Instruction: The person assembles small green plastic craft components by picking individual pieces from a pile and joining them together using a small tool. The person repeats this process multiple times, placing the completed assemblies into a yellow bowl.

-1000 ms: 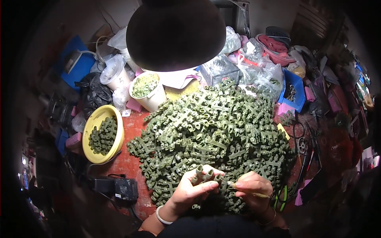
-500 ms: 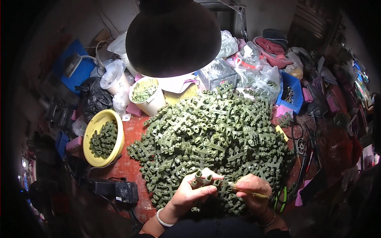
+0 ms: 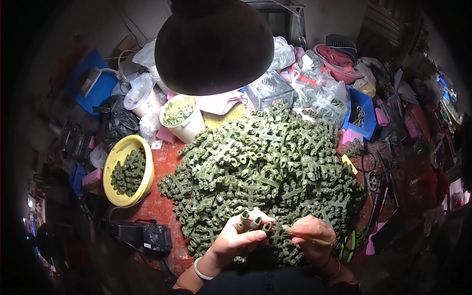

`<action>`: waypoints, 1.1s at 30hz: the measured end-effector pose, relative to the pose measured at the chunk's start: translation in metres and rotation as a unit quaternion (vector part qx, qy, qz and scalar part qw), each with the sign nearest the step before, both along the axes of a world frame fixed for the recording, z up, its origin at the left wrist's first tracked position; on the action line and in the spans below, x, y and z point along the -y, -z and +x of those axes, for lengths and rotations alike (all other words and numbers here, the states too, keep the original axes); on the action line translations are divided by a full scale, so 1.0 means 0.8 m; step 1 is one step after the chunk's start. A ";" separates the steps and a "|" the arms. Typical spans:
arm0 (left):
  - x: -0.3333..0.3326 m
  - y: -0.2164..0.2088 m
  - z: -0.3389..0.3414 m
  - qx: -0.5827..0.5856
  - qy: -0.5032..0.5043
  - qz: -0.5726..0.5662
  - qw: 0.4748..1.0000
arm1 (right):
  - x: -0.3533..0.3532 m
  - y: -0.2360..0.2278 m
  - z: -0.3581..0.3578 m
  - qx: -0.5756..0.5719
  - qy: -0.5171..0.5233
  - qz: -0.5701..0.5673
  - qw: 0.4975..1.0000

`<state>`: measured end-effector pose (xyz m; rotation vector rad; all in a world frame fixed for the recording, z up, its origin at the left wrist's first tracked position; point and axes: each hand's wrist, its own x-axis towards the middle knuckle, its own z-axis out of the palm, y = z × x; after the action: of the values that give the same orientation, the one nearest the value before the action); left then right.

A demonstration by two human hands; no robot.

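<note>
A large heap of green moulded parts (image 3: 255,162), like wax casts with ring-shaped ends, spreads over the table before me. My left hand (image 3: 238,238), with a white bangle at the wrist, pinches one such green part (image 3: 254,222) at the heap's near side; several hollow round ends stand up from it. Close by on the right, my right hand (image 3: 313,236) is closed around a thin yellowish stick-like tool (image 3: 319,241). Its tip points left towards the green part, with a small gap between them. What the tip is like is too small to tell.
A black lamp shade (image 3: 214,49) hangs over the far side. To the left are a yellow bowl (image 3: 110,189) of green parts, a white bucket (image 3: 189,130) of small pieces and a black power adapter (image 3: 157,238). A blue bin (image 3: 366,129) and pliers-like tools lie right.
The green part in my left hand has shifted very slightly to the left. Both hands keep their grips, and the heap looks the same.
</note>
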<state>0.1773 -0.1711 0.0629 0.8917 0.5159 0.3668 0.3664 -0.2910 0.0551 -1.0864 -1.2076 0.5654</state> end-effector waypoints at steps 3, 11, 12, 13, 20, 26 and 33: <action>-0.001 -0.007 0.003 0.007 0.012 -0.017 1.000 | 0.000 0.009 0.000 -0.004 0.001 0.033 0.999; 0.005 -0.002 0.006 0.017 0.016 -0.094 0.995 | 0.001 0.003 0.001 0.000 0.010 0.012 1.000; 0.005 0.000 0.006 0.037 0.017 -0.100 0.994 | 0.002 0.003 -0.001 0.002 0.010 0.026 1.000; 0.004 0.002 0.006 0.057 0.019 -0.106 0.993 | 0.002 0.004 -0.003 0.004 0.009 0.041 0.999; 0.005 0.034 0.001 0.144 0.059 -0.156 0.975 | 0.001 0.002 -0.004 0.026 0.005 0.041 0.999; 0.013 0.034 0.007 0.165 0.039 -0.227 0.959 | 0.003 0.004 -0.007 0.058 0.003 0.109 0.992; 0.011 0.048 0.005 0.229 0.111 -0.329 0.909 | 0.003 0.007 -0.007 0.078 0.022 0.088 0.993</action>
<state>0.1811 -0.1803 0.0247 0.1844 0.0750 0.1615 0.3612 -0.2932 0.0493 -1.0190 -1.3406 0.3382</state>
